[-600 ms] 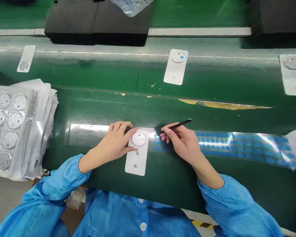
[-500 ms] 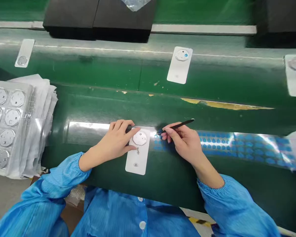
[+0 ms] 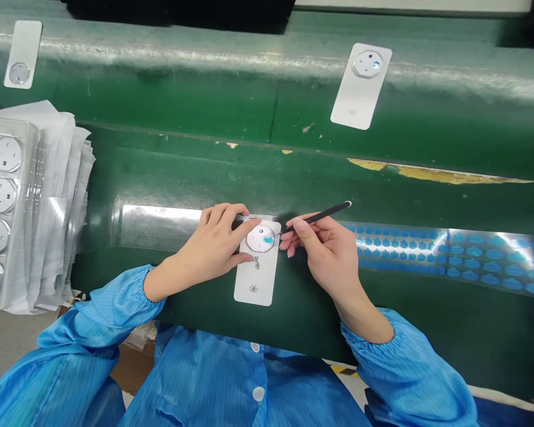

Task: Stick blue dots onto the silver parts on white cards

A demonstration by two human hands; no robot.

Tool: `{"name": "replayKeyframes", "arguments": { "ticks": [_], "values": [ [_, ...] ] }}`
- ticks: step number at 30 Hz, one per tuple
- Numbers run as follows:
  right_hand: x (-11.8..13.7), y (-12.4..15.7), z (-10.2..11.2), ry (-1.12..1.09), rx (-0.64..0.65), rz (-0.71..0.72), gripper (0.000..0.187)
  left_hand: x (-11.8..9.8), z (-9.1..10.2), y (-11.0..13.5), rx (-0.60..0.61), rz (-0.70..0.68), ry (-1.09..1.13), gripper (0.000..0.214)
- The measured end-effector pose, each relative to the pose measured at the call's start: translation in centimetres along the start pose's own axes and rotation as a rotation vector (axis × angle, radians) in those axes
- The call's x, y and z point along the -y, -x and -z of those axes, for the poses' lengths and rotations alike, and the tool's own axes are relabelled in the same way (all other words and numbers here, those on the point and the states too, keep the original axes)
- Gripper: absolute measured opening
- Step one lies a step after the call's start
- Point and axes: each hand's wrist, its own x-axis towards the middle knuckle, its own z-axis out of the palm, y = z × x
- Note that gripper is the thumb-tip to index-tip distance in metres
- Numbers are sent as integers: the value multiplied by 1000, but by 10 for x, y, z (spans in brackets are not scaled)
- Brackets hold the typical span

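Observation:
A white rectangular panel [image 3: 254,290] with an octagonal silver-white disc [image 3: 254,242] near its top lies on the green work surface. My left hand [image 3: 218,246] holds the panel down by its left side, with the index finger over its upper part beside the disc and the thumb beside the dark print. My right hand [image 3: 327,249] is closed in a pen grip round slim black tweezers [image 3: 323,213]. Their fine tip reaches the right of the disc, at a small blue film piece [image 3: 268,239]. Whether the piece is stuck down or still held, I cannot tell.
A clear sheet of blue stickers [image 3: 418,252] lies to the right. At left stands a stack of clear trays [image 3: 29,178] with octagonal discs. Further panels lie at the back left [image 3: 24,44] and back right [image 3: 353,101]. The surface has a chipped edge [image 3: 431,172].
The tweezers' tip has gone left from the sticker sheet to the disc, where a blue film piece now shows. My left hand stays on the panel. The view has shifted.

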Motion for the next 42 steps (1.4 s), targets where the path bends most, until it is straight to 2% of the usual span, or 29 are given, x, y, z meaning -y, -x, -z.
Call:
{"name": "replayKeyframes", "arguments": {
  "ticks": [5, 16, 27, 32, 42],
  "values": [
    [-5, -1, 0, 23, -16, -20, 35, -2, 1, -1, 5, 7, 14, 65],
    [-7, -3, -1, 19, -25, 29, 34, -1, 0, -2, 3, -1, 3, 63],
    [-6, -3, 0, 73, -18, 23, 42, -1, 1, -3, 24, 5, 15, 62],
    [-5, -3, 0, 66, -6, 7, 36, 0, 2, -3, 38, 12, 42, 61],
    [-8, -2, -1, 76, -8, 33, 38, -2, 7, -5, 68, 13, 34, 65]
  ]
}}
